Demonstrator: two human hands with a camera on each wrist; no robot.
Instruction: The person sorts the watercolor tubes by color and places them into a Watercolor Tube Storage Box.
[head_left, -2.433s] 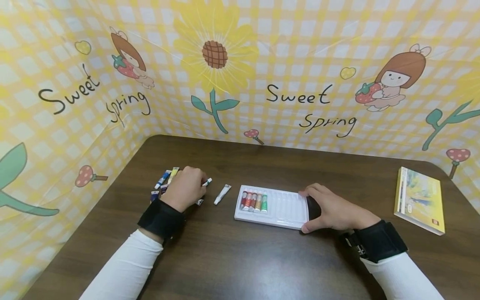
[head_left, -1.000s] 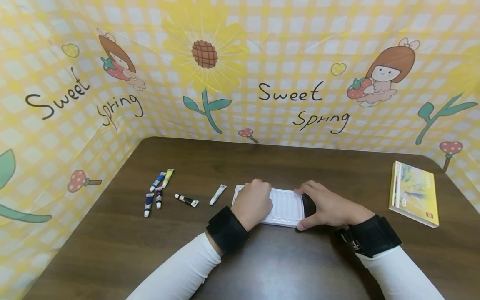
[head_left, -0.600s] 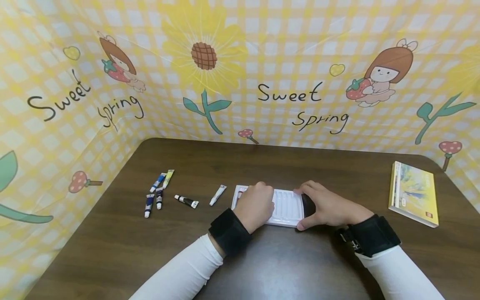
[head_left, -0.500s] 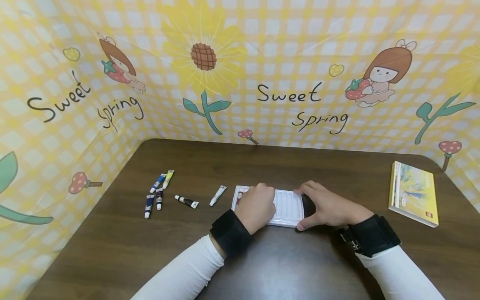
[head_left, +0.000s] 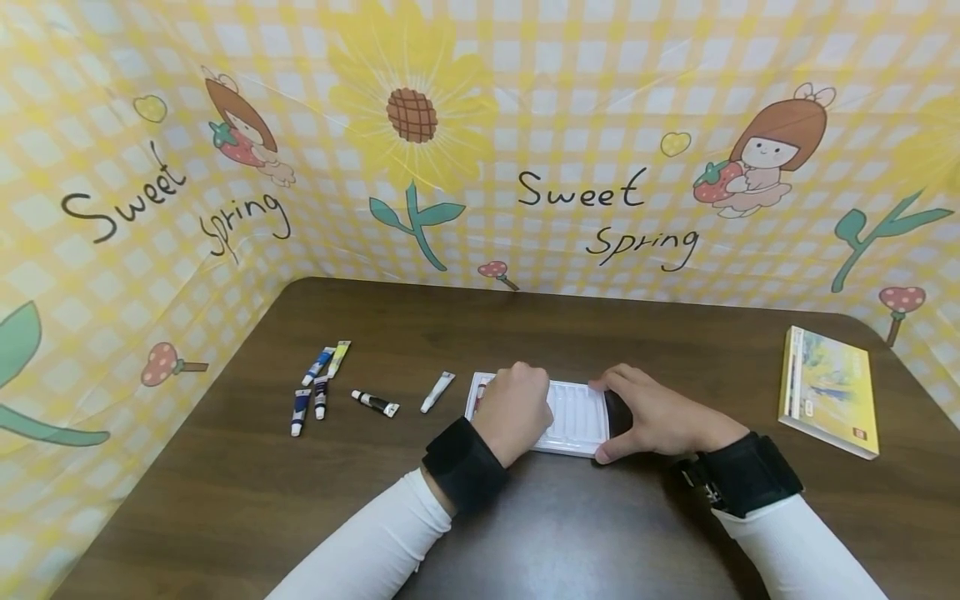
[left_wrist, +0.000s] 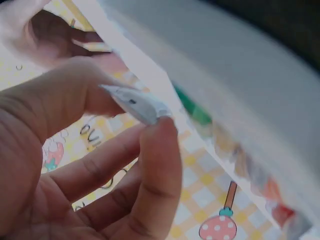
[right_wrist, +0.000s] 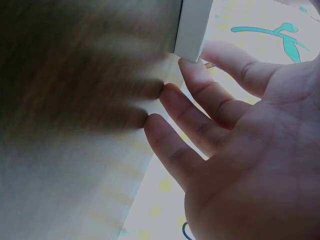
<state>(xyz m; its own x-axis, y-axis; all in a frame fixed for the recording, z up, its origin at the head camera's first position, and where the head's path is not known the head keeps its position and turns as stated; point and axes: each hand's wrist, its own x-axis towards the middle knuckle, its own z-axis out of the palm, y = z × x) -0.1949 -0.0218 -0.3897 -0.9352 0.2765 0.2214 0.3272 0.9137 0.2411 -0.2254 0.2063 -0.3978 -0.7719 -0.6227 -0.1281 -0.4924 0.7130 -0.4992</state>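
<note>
White, rectangular tray (head_left: 579, 412) with parallel slots.

Six loose tubes (head_left: 375, 403), one tray (head_left: 581, 417)

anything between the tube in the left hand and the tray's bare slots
Nothing visible: the left hand pinches the tube near the tray and its bare slots; the right hand holds the tray's right end.

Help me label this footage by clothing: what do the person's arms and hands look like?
The sleeves are plain white and close-fitting. The left wristband is wide and black; the right wristband, also wide and black, shows a small metallic-looking fastening. The left hand and right hand are bare, with no glove or ring showing.
</note>
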